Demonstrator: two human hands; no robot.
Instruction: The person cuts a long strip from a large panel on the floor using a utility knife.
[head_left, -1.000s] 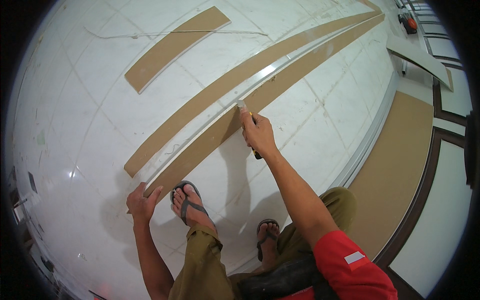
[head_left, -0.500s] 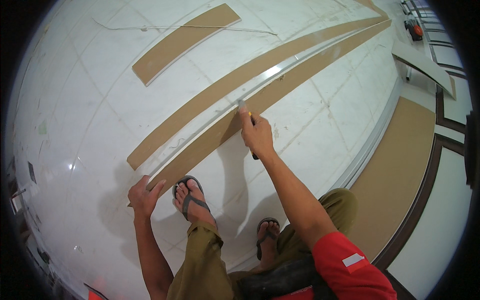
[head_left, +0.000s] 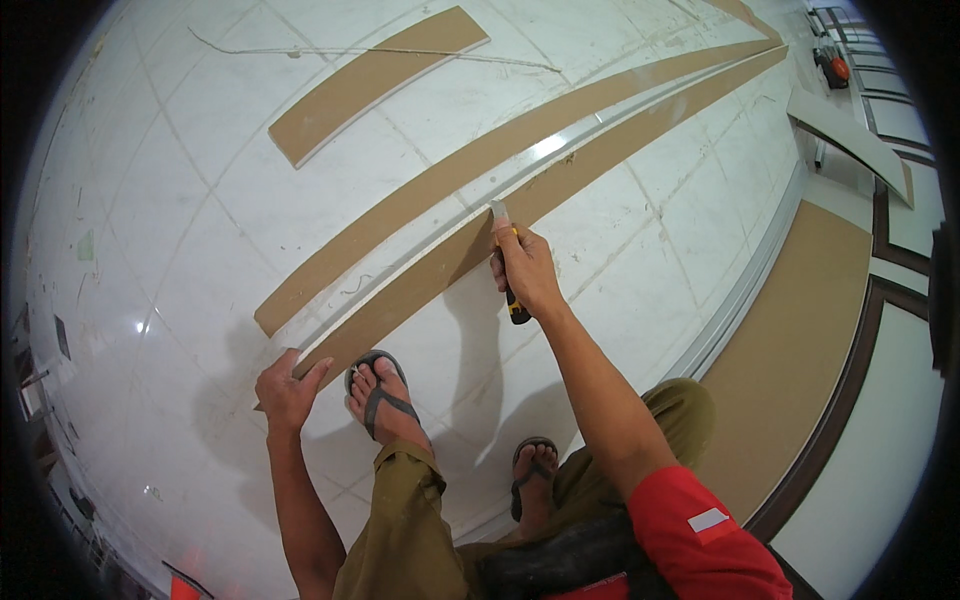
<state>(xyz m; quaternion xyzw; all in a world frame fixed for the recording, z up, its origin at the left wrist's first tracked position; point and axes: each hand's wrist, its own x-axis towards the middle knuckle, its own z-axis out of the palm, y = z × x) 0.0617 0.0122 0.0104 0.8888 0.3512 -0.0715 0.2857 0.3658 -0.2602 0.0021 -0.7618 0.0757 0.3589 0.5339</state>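
Note:
A long, narrow strip of brown-faced board (head_left: 400, 304) with a white edge stretches from near my left foot to the far right. At its near end, my left hand (head_left: 287, 390) grips the strip, thumb on the brown face and fingers around the edge. My right hand (head_left: 528, 272) is closed around a yellow and black utility knife (head_left: 517, 306). The knife's blade is at the strip's white edge, partway along; whether it touches is hard to tell.
A second long brown strip (head_left: 400, 212) lies just beyond. A shorter board piece (head_left: 375, 92), crossed by a thin cord, is farther off. My sandalled feet (head_left: 385, 400) stand close to the strip. Large brown board (head_left: 800, 330) and dark-framed panels are at right.
My right hand and the utility knife have shifted slightly right, and more of the handle shows. My left hand keeps its hold on the strip's end.

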